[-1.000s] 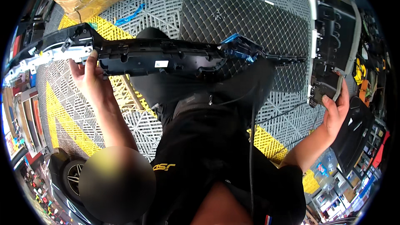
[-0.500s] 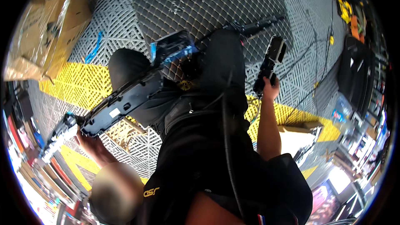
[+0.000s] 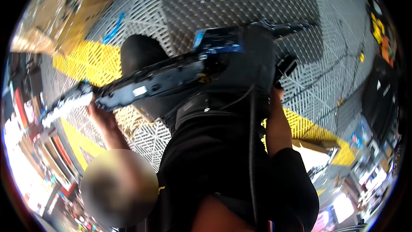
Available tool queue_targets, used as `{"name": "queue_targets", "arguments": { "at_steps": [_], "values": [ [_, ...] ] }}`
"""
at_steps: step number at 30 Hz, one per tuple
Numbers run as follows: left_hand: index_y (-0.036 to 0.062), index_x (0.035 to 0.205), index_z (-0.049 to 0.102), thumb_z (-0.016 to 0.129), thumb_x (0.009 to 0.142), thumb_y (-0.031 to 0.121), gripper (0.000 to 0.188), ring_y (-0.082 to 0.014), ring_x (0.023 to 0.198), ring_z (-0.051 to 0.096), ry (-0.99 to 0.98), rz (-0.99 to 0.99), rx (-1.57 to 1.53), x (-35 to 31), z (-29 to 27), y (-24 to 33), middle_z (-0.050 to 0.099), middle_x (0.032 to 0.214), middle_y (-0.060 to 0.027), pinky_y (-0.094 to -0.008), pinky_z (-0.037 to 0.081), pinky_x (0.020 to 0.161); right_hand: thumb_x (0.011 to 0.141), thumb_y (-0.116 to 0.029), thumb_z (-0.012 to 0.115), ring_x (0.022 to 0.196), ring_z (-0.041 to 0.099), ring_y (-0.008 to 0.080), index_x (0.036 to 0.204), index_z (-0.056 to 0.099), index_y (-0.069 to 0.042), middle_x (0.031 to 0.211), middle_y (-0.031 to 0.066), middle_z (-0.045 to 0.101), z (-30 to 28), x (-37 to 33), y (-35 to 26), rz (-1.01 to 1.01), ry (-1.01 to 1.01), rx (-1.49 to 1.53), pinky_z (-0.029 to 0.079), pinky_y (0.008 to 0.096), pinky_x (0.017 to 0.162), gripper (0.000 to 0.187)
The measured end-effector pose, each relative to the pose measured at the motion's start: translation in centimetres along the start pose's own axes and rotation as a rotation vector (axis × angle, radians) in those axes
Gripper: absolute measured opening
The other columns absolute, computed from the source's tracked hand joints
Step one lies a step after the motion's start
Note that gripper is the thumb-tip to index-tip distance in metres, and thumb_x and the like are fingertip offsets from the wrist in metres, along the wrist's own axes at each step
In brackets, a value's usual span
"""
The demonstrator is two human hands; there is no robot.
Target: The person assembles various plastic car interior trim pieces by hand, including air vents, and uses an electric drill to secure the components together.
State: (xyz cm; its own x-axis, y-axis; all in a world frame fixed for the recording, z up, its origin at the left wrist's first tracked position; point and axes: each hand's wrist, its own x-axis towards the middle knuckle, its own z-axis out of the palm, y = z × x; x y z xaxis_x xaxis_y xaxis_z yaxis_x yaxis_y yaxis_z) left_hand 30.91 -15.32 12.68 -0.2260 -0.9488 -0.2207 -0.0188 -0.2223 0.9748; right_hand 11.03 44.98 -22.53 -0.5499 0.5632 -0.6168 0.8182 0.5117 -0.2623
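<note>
While the left hand (image 3: 101,118) has its grip clamped on the left end of a long black plastic trim panel (image 3: 169,83), the right hand (image 3: 277,95) has its grip closed on the near end of a small black part (image 3: 286,65), right of centre. Panel: narrow, moulded, clip-studded edge, smoother face with white label (image 3: 140,90); runs diagonally over the thighs, left to centre. Pale strip (image 3: 68,106) at its left end, blown out by glare. Glossy blue-filmed piece (image 3: 221,43) by its right end; can't tell if joined. Floor (image 3: 139,6): slatted grey and yellow tiles. Diamond-stitched black mat (image 3: 240,0), top centre. Taped cardboard box (image 3: 56,17), upper left. Motion blur; right fingers mostly hidden, small part's type unclear. Blurred disc masks part of left arm.
</note>
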Motion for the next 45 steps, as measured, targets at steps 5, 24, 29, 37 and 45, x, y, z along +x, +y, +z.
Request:
{"name": "queue_targets", "arguments": {
  "at_steps": [5,24,29,37,45],
  "values": [
    [0.0036,0.134,0.047,0.061,0.088,-0.003,0.048,-0.0205,0.11,0.06,-0.054,0.032,-0.122,-3.7,2.9,-0.2,0.061,0.121,-0.0103,-0.0355,0.049,0.097,0.083,-0.039,0.078,0.125,0.057,0.0337,0.137,0.053,0.002,0.137,0.0206,0.057,-9.5,-2.2,-11.3,-0.593,0.216,0.209,0.046,0.0409,0.102,0.072],
    [-0.0042,0.142,0.044,0.06,0.091,0.002,0.054,-0.0216,0.116,0.06,-0.293,0.375,0.12,-2.2,4.6,9.7,0.062,0.127,-0.0137,-0.0342,0.047,0.102,0.075,-0.006,0.073,0.094,0.066,0.0215,0.097,0.072,-0.009,0.101,0.0012,0.069,-11.7,-32.0,-27.3,-2.001,-0.497,-0.483,0.057,0.0327,0.078,0.023],
    [-0.0046,0.14,0.045,0.061,0.091,0.001,0.052,-0.0218,0.116,0.06,-0.3,0.369,0.09,-1.9,5.0,10.4,0.062,0.127,-0.0147,-0.0349,0.047,0.102,0.074,-0.008,0.074,0.086,0.064,0.0176,0.087,0.07,-0.01,0.09,-0.0014,0.067,-11.0,-31.7,-26.6,-2.186,-0.197,-0.573,0.057,0.0311,0.07,0.014],
    [-0.0042,0.138,0.047,0.06,0.09,0.0,0.05,-0.0218,0.112,0.062,-0.308,0.445,0.123,-2.5,5.8,10.8,0.063,0.123,-0.0143,-0.0329,0.049,0.097,0.087,-0.011,0.067,0.082,0.064,0.0267,0.091,0.061,-0.005,0.087,0.0074,0.066,-10.9,-31.4,-28.4,-1.896,-0.596,-0.592,0.054,0.0403,0.068,0.009],
    [-0.0038,0.14,0.044,0.058,0.089,0.001,0.053,-0.0236,0.11,0.063,-0.47,0.507,0.089,-3.5,5.7,11.1,0.061,0.124,-0.0166,-0.0332,0.055,0.09,0.095,-0.018,0.064,0.075,0.062,0.0113,0.097,0.066,-0.004,0.08,0.0023,0.065,-10.2,-28.6,-30.1,-0.99,-1.327,-0.67,0.055,0.0303,0.067,0.015]
  ]
}}
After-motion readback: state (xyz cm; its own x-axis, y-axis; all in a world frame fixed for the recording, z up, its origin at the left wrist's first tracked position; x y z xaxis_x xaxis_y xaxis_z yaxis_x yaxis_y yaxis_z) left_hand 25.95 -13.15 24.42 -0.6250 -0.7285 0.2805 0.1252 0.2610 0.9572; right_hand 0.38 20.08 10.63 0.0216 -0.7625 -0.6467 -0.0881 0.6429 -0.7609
